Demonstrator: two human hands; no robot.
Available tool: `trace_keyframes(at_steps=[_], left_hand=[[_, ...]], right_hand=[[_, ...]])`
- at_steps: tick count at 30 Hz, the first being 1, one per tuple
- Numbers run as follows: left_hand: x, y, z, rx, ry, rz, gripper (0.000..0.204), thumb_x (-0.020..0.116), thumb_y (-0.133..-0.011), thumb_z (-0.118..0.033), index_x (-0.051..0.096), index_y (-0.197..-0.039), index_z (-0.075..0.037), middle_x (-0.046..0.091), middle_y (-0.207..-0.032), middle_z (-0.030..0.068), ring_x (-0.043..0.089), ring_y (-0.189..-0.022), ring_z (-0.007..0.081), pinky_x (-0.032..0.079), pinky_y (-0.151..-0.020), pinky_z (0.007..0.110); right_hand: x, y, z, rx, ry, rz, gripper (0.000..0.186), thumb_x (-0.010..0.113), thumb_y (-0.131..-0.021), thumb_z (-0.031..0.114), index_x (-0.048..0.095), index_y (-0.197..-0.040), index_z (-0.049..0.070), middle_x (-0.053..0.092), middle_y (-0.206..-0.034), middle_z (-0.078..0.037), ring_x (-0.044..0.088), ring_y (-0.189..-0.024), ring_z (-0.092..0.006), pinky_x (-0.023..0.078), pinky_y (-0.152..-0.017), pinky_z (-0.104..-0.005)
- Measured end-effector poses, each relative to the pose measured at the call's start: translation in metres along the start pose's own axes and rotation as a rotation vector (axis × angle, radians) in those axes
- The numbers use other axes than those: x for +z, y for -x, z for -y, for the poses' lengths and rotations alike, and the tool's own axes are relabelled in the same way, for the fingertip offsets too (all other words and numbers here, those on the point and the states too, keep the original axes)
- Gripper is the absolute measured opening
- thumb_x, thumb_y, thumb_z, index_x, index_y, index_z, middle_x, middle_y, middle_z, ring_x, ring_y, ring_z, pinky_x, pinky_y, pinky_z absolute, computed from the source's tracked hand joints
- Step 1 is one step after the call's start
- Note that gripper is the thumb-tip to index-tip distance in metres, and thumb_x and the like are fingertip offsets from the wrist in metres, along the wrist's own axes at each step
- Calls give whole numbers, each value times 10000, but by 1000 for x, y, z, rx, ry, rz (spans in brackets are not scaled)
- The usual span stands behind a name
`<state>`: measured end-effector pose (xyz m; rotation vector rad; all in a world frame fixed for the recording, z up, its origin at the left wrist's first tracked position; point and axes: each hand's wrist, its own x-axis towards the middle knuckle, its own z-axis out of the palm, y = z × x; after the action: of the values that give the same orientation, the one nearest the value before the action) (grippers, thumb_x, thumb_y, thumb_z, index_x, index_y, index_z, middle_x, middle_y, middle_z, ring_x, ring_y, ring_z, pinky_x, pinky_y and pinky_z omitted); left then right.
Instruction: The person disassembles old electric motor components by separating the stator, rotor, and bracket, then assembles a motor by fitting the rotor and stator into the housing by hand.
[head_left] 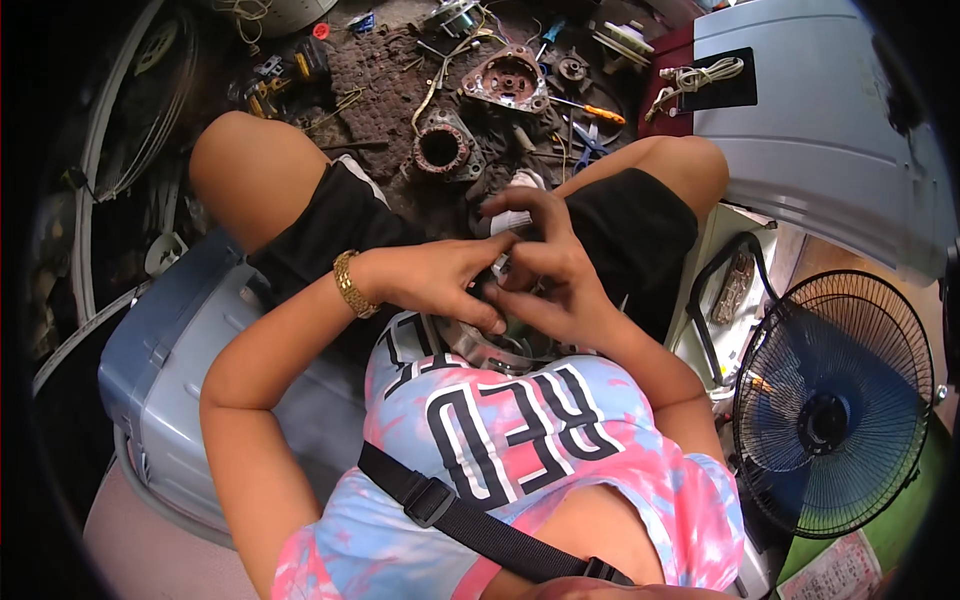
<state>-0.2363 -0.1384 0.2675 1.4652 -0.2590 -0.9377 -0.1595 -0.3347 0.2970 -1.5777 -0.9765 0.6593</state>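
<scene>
In my lap lies a round silvery metal housing [487, 352], partly hidden by my hands and shirt. My left hand [425, 280] curves over its far left side, with the thumb near the middle and the index fingertip meeting my other hand. What its lower fingers grip is hidden. Thumb and index finger of my right hand [555, 285] are pinched by a small silvery piece [500, 267], which shows between both hands just above the housing. The right hand's other fingers are bent and raised.
On the dark cloth ahead lie a motor housing with a round bore [441, 150], a rusty triangular housing [505, 78], an orange-handled screwdriver [590, 107], blue-handled scissors [590, 148] and a yellow-black power tool [270, 88]. A caged fan [830, 405] stands at right; grey-blue plastic casings flank me.
</scene>
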Motion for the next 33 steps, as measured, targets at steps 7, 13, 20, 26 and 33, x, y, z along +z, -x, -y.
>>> trace_keyframes(at_steps=[7, 13, 20, 26, 33], left_hand=[[-4, -3, 4, 31, 22, 6, 1001, 823, -786, -377, 275, -1491, 76, 525, -1364, 234, 522, -1295, 282, 401, -1085, 373], [-7, 1, -2, 52, -10, -60, 962, 825, -793, -337, 289, -1491, 51, 557, -1326, 197, 547, -1246, 242, 426, -1055, 355], [-7, -1, 6, -39, 135, 13, 965, 829, -791, -326, 279, -1507, 16, 505, -1384, 171, 479, -1298, 217, 373, -1103, 359], [-13, -4, 8, 57, 138, 4, 1135, 864, -732, -402, 210, -1540, 54, 444, -1474, 177, 400, -1393, 243, 271, -1177, 354], [-14, -5, 11, 3, 517, 21, 1126, 898, -705, -354, 247, -1545, 16, 457, -1472, 139, 409, -1380, 220, 297, -1165, 352]], right_hand=[[-10, -6, 0, -81, 125, 67, 278, 831, -722, 49, 562, -654, 64, 468, -1352, -221, 475, -1288, -378, 368, -1075, -464], [-22, 19, -7, -43, 12, -13, 216, 801, -695, 102, 588, -672, 71, 519, -1329, -202, 423, -1278, -405, 312, -1066, -517], [-22, 22, -11, -89, 75, -11, 227, 840, -698, 124, 619, -668, 81, 521, -1341, -184, 399, -1323, -397, 285, -1115, -515], [-38, 36, -36, 201, -662, -115, 263, 877, -710, 119, 616, -691, 89, 502, -1385, -180, 435, -1353, -298, 278, -1140, -504], [-12, 34, -43, 183, -811, -73, 272, 901, -702, 101, 636, -752, 71, 459, -1401, -166, 460, -1340, -273, 368, -1109, -442]])
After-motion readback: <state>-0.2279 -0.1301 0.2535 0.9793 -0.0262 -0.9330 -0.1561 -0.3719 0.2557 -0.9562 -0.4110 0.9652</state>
